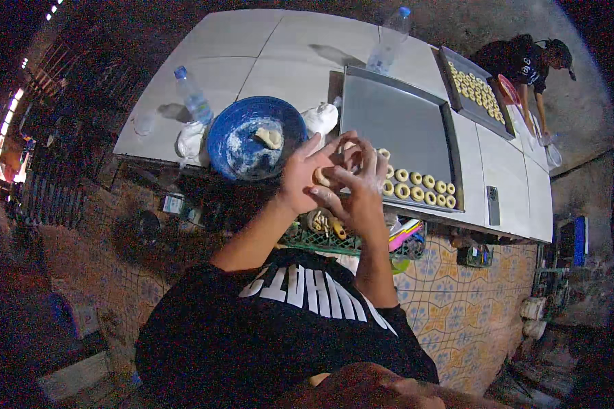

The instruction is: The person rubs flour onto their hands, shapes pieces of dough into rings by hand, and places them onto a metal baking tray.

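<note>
My left hand is turned palm up at the table's front edge, with a small dough ring lying against its palm and fingers. Over it bends my right hand, its floury fingers pressed to the same dough; part of the ring is hidden behind them. To the left is a blue bowl dusted inside with flour, where a lump of dough rests. Just right of my hands, a metal tray carries rows of shaped dough rings along its near edge.
Plastic bottles and white bags stand on the tiled table. A second tray full of rings lies at the far right, beside another person. A dark phone-like object lies near the edge; a green crate is below.
</note>
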The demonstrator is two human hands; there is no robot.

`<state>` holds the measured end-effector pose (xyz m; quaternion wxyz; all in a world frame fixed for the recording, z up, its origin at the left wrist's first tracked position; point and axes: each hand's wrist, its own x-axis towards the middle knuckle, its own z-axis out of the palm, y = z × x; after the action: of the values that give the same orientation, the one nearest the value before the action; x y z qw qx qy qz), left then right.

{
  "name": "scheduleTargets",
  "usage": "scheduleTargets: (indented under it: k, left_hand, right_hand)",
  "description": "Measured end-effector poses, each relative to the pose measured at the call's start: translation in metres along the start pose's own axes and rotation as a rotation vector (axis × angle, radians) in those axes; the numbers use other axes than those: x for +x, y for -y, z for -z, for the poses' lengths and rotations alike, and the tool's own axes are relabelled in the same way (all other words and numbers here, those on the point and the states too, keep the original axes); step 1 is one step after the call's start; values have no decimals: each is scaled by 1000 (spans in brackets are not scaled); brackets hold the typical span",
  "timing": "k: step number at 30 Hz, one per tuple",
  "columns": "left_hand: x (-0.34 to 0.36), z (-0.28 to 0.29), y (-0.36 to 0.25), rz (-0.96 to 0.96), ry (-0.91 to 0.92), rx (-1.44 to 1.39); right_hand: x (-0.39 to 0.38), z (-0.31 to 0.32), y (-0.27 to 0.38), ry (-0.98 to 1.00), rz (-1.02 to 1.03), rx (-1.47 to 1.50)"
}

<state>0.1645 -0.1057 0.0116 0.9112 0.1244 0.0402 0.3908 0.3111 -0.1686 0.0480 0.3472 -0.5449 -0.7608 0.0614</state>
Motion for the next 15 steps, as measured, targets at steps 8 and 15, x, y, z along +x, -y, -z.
scheduleTargets:
  k: [8,15]
  left_hand:
    - [-21,-8,-7,43,-255,3]
    - [-36,0,-27,-34,-286,149]
  right_hand:
    - [22,9,-11,157,262,36]
    - [39,-7,2,113,348,-18]
